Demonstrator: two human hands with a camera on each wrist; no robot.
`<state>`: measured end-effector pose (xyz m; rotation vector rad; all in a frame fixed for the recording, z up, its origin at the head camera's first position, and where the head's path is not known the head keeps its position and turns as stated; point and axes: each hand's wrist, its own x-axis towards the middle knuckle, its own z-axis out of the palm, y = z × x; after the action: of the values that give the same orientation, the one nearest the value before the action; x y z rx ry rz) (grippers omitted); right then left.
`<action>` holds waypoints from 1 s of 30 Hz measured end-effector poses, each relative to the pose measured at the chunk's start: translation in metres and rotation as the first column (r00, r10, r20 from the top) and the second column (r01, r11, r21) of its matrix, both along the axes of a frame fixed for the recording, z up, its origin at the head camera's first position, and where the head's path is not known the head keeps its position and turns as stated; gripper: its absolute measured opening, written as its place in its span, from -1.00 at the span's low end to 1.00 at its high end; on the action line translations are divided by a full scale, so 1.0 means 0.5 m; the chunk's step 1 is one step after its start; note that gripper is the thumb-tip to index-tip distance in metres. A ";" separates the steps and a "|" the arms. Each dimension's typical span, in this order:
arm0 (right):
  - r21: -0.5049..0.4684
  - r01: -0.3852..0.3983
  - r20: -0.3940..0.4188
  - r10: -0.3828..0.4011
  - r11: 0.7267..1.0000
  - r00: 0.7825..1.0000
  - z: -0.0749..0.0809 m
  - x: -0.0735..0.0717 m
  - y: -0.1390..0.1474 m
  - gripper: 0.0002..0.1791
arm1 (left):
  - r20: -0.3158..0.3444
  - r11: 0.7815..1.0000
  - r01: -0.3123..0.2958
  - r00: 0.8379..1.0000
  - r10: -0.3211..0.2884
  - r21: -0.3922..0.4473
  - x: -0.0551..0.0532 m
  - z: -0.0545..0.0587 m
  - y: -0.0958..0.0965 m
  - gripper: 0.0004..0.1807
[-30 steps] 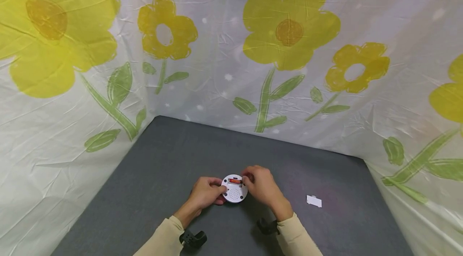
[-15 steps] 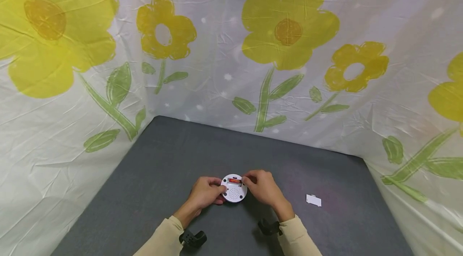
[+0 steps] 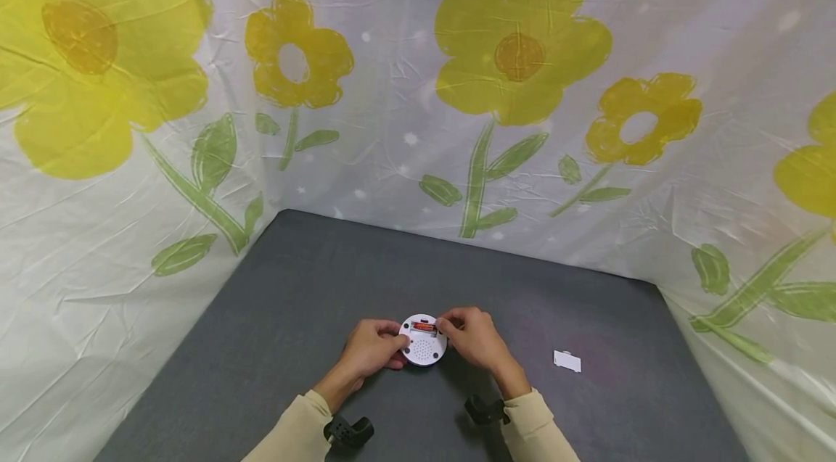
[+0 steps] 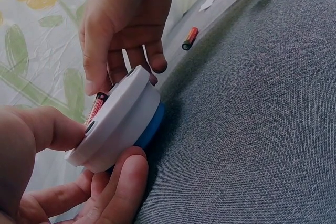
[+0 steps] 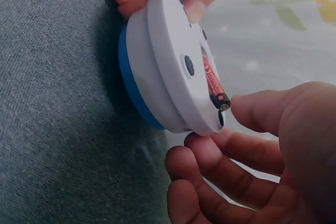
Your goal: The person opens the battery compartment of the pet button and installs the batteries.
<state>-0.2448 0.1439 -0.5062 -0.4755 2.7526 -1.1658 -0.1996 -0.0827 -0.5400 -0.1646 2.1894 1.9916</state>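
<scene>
My left hand (image 3: 374, 348) grips the near-left edge of a round white device (image 3: 424, 352), thumb on its flat face and fingers underneath. That face has speaker holes, dark feet and an uncovered battery compartment; the other side is blue (image 5: 131, 82). A red-and-black battery (image 5: 212, 81) lies in the compartment with one end raised above the rim. My right hand (image 3: 475, 335) is at the device's right side. In the right wrist view its thumb (image 5: 252, 113) meets the raised battery end, while a curled finger touches the rim below.
A white battery cover (image 3: 567, 361) lies on the dark grey tabletop (image 3: 366, 259) to the right. Another battery (image 4: 190, 39) rests on the table beyond the right hand in the left wrist view. A flower-printed sheet (image 3: 392, 157) surrounds the table's back and sides.
My right hand has dropped slightly at the device's right edge, its knuckles lower than a second ago. The left hand and the device have stayed in place.
</scene>
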 end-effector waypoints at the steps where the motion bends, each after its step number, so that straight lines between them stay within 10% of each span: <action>1: -0.003 -0.003 -0.004 0.003 1.000 1.000 -0.001 0.000 0.000 -0.80 | 0.000 1.000 -0.001 1.000 0.001 0.000 0.000 0.000 0.000 -0.57; 30: 0.019 0.129 -0.078 -0.127 0.992 0.989 -0.015 0.002 -0.019 -0.93 | 0.008 1.000 -0.010 1.000 0.010 -0.012 0.000 0.006 0.004 -0.58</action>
<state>-0.2436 0.1342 -0.5136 -0.3531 2.8977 -1.1640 -0.1996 -0.0810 -0.5369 -0.1850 2.2002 1.9797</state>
